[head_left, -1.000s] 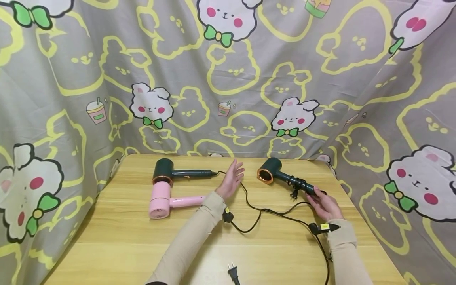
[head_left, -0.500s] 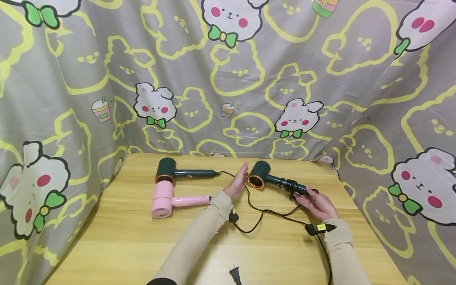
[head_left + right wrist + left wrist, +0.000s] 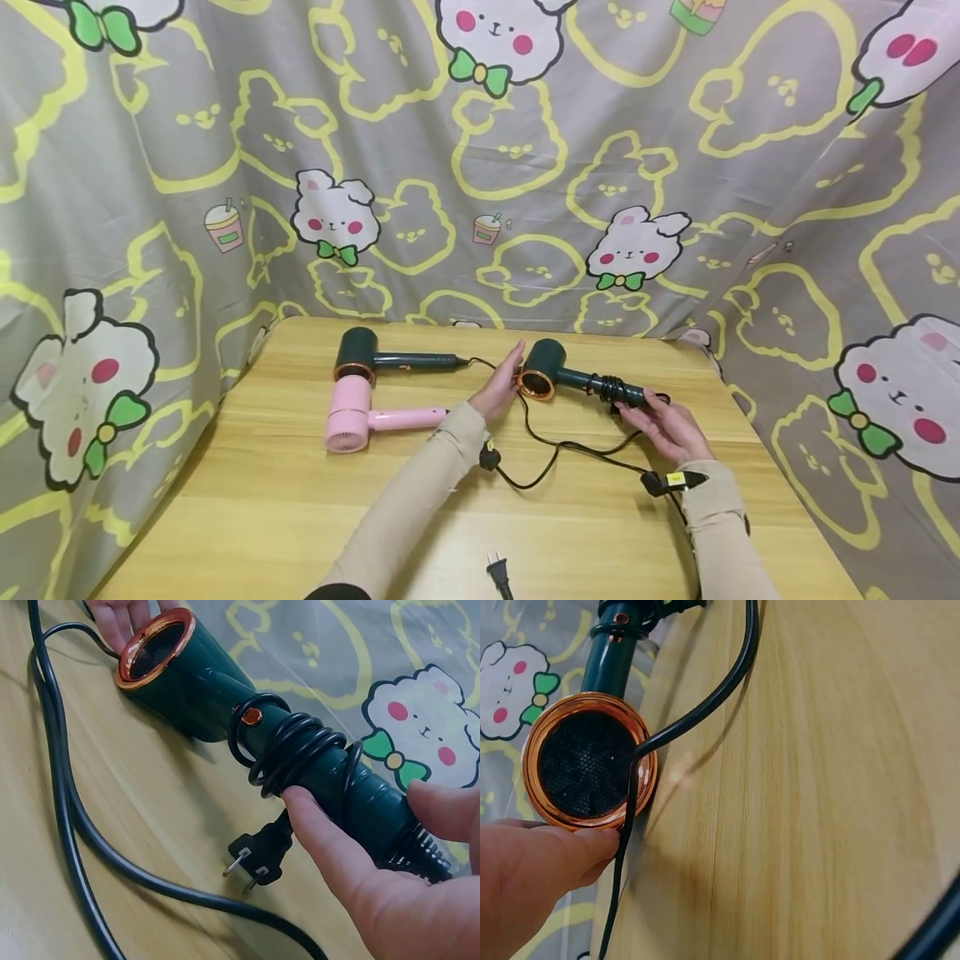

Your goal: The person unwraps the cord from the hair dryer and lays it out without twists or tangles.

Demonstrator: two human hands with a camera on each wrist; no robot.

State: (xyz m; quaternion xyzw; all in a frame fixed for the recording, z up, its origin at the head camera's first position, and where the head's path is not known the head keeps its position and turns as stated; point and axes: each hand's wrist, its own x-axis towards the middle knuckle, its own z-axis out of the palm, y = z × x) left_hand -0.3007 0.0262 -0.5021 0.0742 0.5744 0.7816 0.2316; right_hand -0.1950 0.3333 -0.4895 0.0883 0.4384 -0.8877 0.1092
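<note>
A dark green hair dryer (image 3: 543, 360) with a copper rim lies at the back right, its cord wound round the handle. My left hand (image 3: 500, 389) touches the rim side of its head with fairly straight fingers. In the left wrist view the fingertips (image 3: 600, 840) are right at the copper ring. My right hand (image 3: 671, 425) holds the handle's end between thumb and fingers. The right wrist view shows one finger lying along the coiled cord (image 3: 300, 746), with a two-pin plug (image 3: 259, 851) hanging below.
To the left lie another green hair dryer (image 3: 356, 352) and a pink hair dryer (image 3: 348, 408), head to head. A loose black cord (image 3: 558, 446) curves between my arms. A second plug (image 3: 498, 571) lies at the front of the wooden table (image 3: 262, 508). Patterned curtains (image 3: 420, 150) enclose it.
The right-hand green hair dryer has moved left across the table, my right hand moving with it. My left hand has come up against its head. The other two dryers stay in place.
</note>
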